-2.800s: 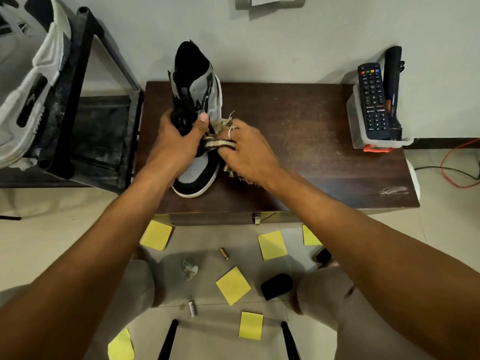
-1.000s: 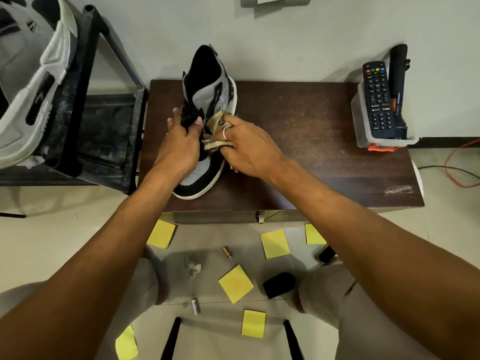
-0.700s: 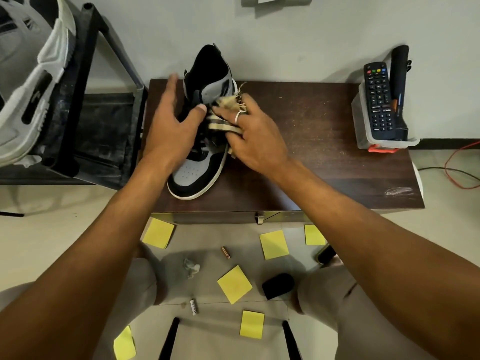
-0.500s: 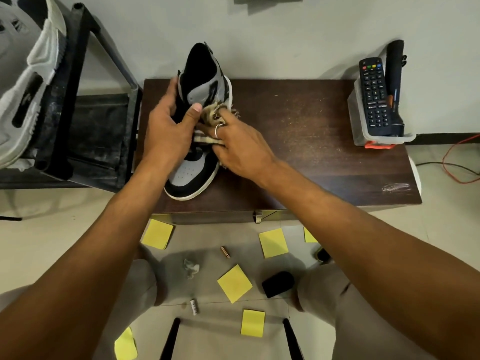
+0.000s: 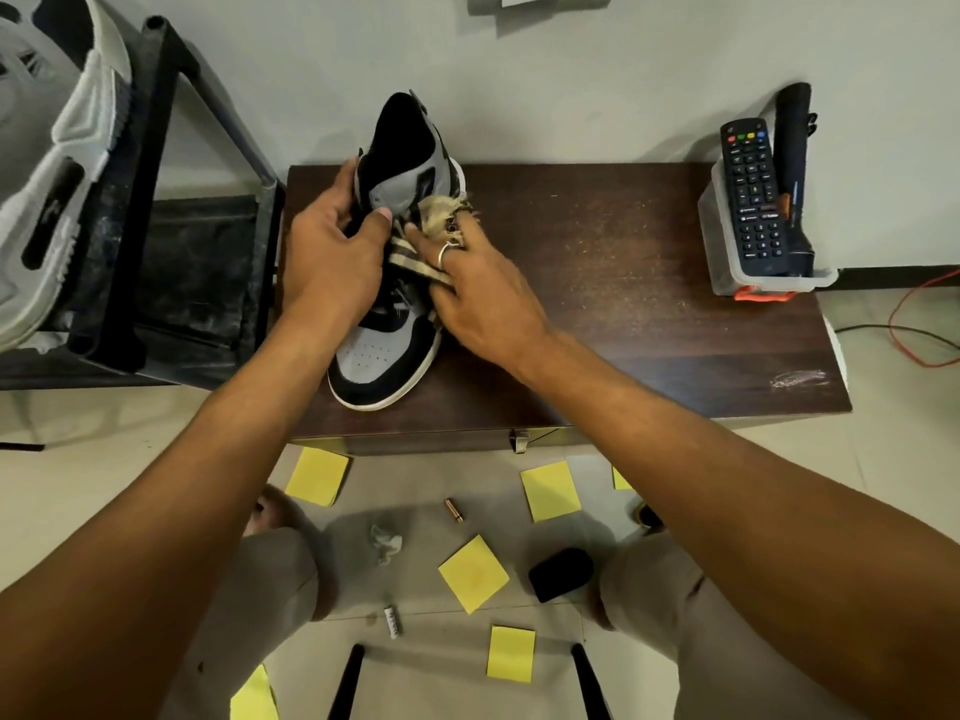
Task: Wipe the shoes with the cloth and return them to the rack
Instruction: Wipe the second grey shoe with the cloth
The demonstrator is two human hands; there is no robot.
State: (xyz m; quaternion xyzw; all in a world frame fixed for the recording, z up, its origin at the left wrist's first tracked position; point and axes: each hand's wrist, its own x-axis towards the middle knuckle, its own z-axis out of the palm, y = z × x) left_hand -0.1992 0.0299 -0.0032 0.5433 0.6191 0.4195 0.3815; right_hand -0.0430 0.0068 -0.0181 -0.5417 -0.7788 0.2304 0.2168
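A grey, black and white high-top shoe point(image 5: 379, 350) stands on the dark wooden table point(image 5: 623, 283), toe toward me. My left hand point(image 5: 327, 262) grips the shoe's collar and tongue, thumb across the grey upper. My right hand point(image 5: 478, 293), with a ring on one finger, holds a frayed beige striped cloth point(image 5: 436, 226) and presses it against the shoe's right side by the laces. A white and black sneaker point(image 5: 52, 163) sits on the black rack point(image 5: 156, 200) at the left.
A clear bin point(image 5: 737, 272) holding a remote point(image 5: 753, 194) and a black torch stands at the table's right end. Yellow sticky notes point(image 5: 472, 574), a battery and small black objects lie on the floor between my knees. A red cable runs along the floor at right.
My right hand has rubbed the cloth back and forth along the shoe's right side. My left hand shifted its grip from the tongue up to the collar. The shoe has stayed on the table.
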